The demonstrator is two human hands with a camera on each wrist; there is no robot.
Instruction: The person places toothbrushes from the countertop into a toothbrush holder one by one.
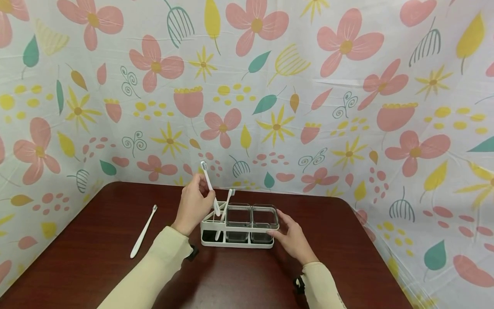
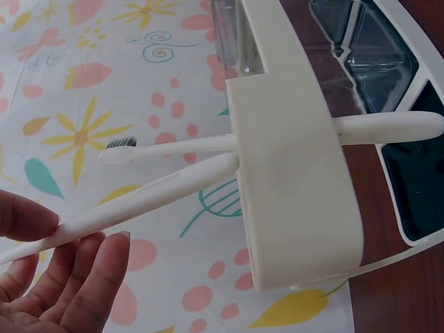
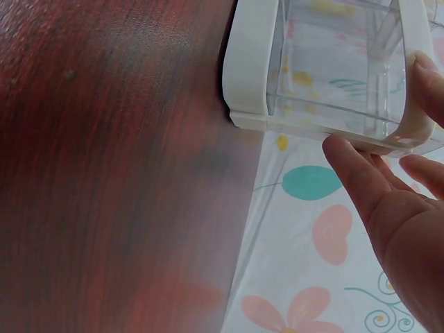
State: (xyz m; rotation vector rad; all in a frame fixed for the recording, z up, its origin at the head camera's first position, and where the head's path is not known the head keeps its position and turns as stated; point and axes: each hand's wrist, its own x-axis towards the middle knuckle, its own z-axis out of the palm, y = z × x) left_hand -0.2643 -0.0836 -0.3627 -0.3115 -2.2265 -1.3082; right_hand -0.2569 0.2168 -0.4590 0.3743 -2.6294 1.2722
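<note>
My left hand [image 1: 193, 205] pinches a white toothbrush [image 1: 209, 184] by its upper part, tilted with the bristles up. The lower handle end is at the left top opening of a white toothbrush holder [image 1: 247, 229]; the left wrist view shows it close against the holder's top edge. A second toothbrush [image 2: 170, 148], with dark bristles, stands slanted through that left section, its handle showing below. At the holder's right end, my right hand [image 1: 291, 237] grips the frame, thumb at the front and fingers along the side [image 3: 368, 184].
Two clear cups sit side by side in the holder, the left cup [image 1: 238, 219] and the right cup [image 1: 265, 219]. Another white toothbrush [image 1: 143, 231] lies on the dark wooden table [image 1: 92, 240] at left. A flower-patterned cloth [image 1: 293, 86] hangs behind and along the sides.
</note>
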